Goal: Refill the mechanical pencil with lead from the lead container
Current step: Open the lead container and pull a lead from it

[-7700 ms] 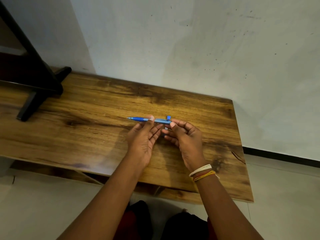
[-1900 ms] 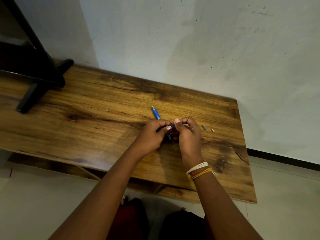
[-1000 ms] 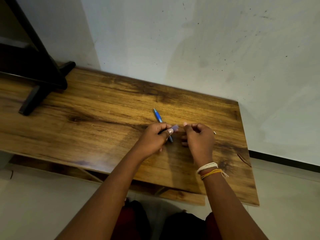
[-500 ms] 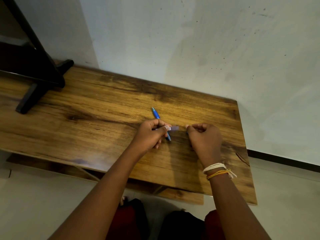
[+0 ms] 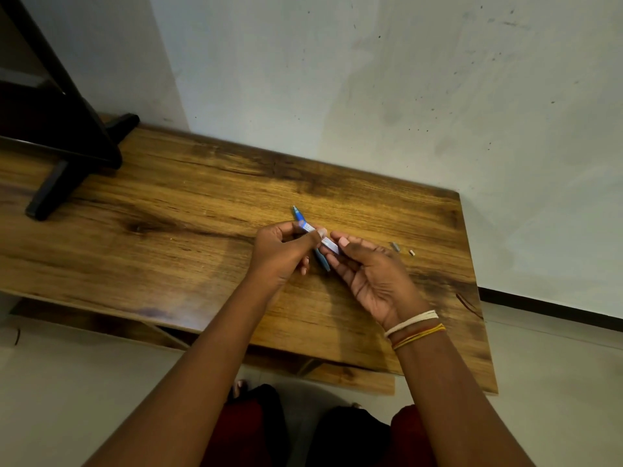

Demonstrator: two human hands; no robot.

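The blue mechanical pencil runs slantwise over the wooden table, tip pointing away from me; its middle is hidden behind my left hand, and I cannot tell whether it rests on the table. My left hand pinches a small pale lead container between thumb and fingers, tilted down to the right. My right hand is turned palm up with fingers apart, its fingertips just under the container's lower end. No lead is visible.
A small grey cap and a tiny white piece lie on the table right of my right hand. A black stand occupies the table's far left. A white wall rises behind the table.
My right hand has turned from a closed fist to an upturned palm under the container's end. My left hand has tilted the container down toward it.
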